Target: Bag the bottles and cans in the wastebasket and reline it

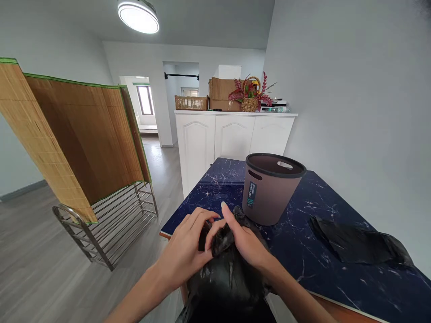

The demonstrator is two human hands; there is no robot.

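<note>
A black plastic garbage bag [232, 278] hangs in front of me at the table's near edge, its top bunched up between both hands. My left hand [188, 246] curls its fingers around the gathered plastic from the left. From the right, my right hand [244, 240] grips the same bunch, thumb pointing up. Some fingertips are hidden in the folds. Just beyond the hands stands a brownish-mauve trash can [269, 195], upright, with a black rim, cut-out handles and a dark label. Another black plastic bag [360, 242] lies flattened on the table to the right.
The dark blue marbled table [215, 188] reaches to a white cabinet [232, 134]. On the cabinet are cardboard boxes [222, 92] and a wicker flower basket [249, 104]. At left, a bamboo mat [84, 134] drapes over a metal rack [124, 224]. A wall bounds the right side.
</note>
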